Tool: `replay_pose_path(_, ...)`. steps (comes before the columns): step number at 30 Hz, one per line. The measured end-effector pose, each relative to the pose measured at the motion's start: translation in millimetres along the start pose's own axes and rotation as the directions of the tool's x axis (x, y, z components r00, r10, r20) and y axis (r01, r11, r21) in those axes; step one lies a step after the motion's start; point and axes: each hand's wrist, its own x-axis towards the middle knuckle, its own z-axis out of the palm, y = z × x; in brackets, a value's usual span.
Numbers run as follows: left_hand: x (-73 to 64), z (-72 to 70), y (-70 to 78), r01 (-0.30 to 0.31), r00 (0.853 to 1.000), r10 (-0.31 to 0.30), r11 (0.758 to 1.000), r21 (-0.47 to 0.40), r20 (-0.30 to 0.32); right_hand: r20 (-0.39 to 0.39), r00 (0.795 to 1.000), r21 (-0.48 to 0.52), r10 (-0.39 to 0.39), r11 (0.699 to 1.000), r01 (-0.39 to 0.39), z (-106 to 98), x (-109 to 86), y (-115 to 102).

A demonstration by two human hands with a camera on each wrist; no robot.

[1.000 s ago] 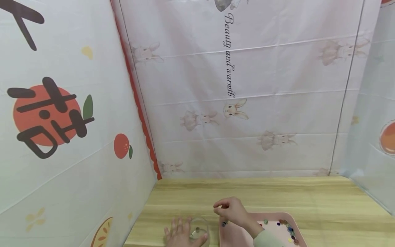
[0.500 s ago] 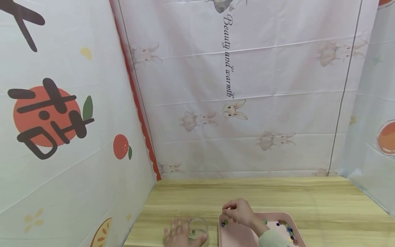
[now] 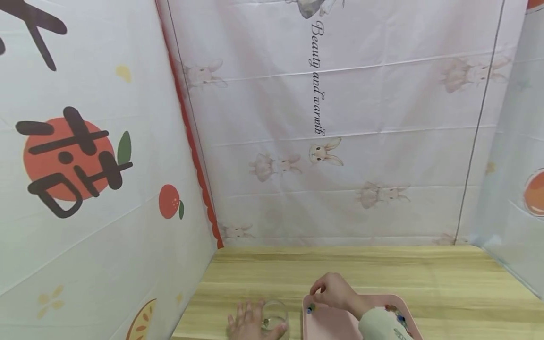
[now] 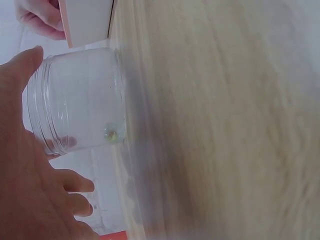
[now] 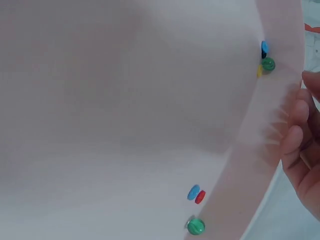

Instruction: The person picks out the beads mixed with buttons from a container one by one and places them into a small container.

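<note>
My left hand [image 3: 250, 326] holds a clear plastic jar [image 4: 85, 95], thumb on its rim and a finger showing through behind it. Inside, near the jar's base, lies a small greenish-yellow piece [image 4: 111, 134], too blurred to name. My right hand [image 3: 335, 292] is over the far left corner of the pink tray [image 3: 335, 326], fingers loosely bent; no object shows between them. In the right wrist view its fingertips [image 5: 299, 111] are by the tray rim. Close below sit a green glass marble [image 5: 268, 64] and a blue flat disc [image 5: 265, 47], with black and yellow pieces.
Along the tray's right side lie several small coloured pieces [image 3: 399, 315], partly hidden by the sleeve [image 3: 382, 326]. The right wrist view shows another green marble [image 5: 196, 226] beside blue and red discs [image 5: 200, 197]. Printed cloth walls [image 3: 340, 208] enclose the wooden table [image 3: 361, 264].
My right hand has moved right, from between the jar and tray to over the tray's corner. The piece in the jar has shifted slightly left. My left hand stays at the jar.
</note>
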Motion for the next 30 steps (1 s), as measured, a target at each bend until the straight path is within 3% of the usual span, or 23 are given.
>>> replay_pose_path(5, 3.8, 1.4, -0.3, 0.021, 0.999, -0.02, 1.0, -0.016, 0.026, 0.032, 0.999, -0.029, -0.001, 1.0, 0.002, 1, -0.9, 2)
replay_pose_path(11, 10.0, 0.7, -2.5, 0.034, 0.998, -0.031, 0.998, -0.05, 0.062, 0.017, 0.999, -0.062, -0.028, 0.998, 0.029, 3, 1.0, 4)
replay_pose_path(21, 3.1, 10.4, -7.2, 0.039, 0.999, -0.039, 0.999, -0.009, 0.03, 0.037, 0.996, -0.166, -0.083, 0.982, 0.088, 8, -2.1, 5)
replay_pose_path(30, 5.8, 3.4, -4.6, 0.006, 1.0, -0.006, 1.0, -0.003, 0.019, 0.072, 0.982, -0.36, -0.176, 0.913, 0.19, 5, 3.5, 1)
